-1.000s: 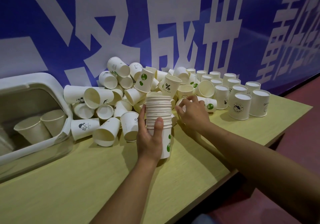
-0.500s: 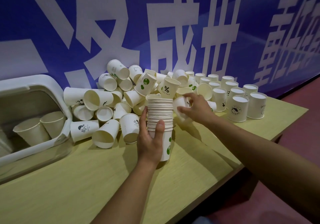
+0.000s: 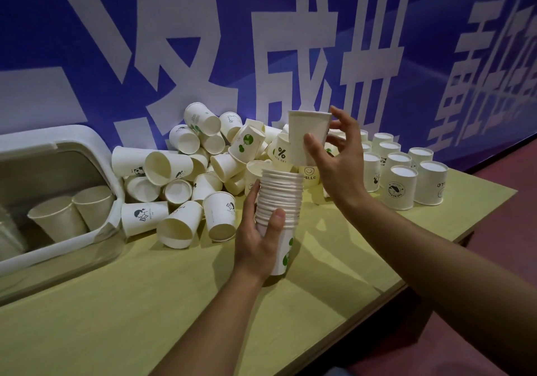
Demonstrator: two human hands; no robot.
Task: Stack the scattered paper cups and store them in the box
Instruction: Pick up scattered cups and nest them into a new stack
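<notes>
My left hand [image 3: 258, 236] grips a tall stack of nested white paper cups [image 3: 280, 192], held upright just above the table. My right hand [image 3: 337, 157] holds a single white paper cup [image 3: 305, 134] upright, mouth up, a little above the stack's top. Behind both hands a heap of loose cups [image 3: 186, 172] lies tumbled against the wall, many on their sides. The white box [image 3: 87, 140] stands at the left with two cups [image 3: 72, 216] inside it.
Several cups stand upside down in rows [image 3: 404, 178] at the back right of the yellow-green table [image 3: 145, 303]. A blue wall banner with large white characters [image 3: 261, 41] rises directly behind. The table's right edge drops to a red floor [image 3: 508, 259].
My right hand picked a single cup out of the pile and lifted it up over the stack. My left hand kept the stack nearly still.
</notes>
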